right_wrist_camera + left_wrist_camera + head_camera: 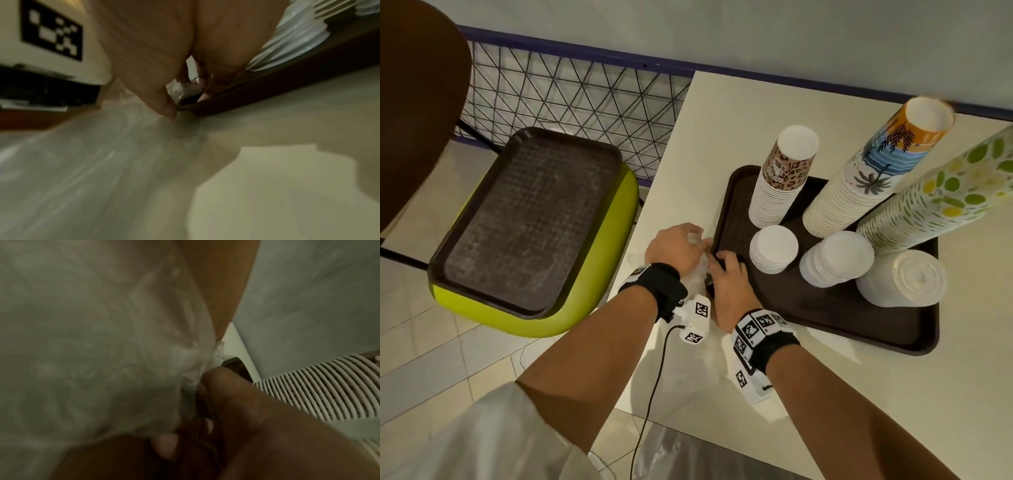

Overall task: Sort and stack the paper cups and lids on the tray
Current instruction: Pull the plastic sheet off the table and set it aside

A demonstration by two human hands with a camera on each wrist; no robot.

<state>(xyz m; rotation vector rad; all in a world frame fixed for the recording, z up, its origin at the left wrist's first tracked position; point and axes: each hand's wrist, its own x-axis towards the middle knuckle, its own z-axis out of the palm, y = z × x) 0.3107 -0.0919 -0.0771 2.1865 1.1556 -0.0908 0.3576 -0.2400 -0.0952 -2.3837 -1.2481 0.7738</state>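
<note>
A brown tray [825,318] on the cream table holds three upside-down cup stacks: leopard-print [780,178], palm-print [866,178] and lemon-print [935,202]. In front of them stand three white lid stacks [774,248], [837,257], [902,277]. Both hands meet at the tray's near left corner. My left hand [678,245] grips a crumpled clear plastic bag [700,270] that fills the left wrist view [92,353]. My right hand [726,274] pinches the same plastic [180,89] against the tray rim [267,91]. The fingertips are mostly hidden.
A second, empty brown tray [530,219] lies on a green chair seat left of the table. A black wire mesh fence [571,96] runs behind it. A black cable [650,394] hangs from my left wrist. The table's left edge is just beside my hands.
</note>
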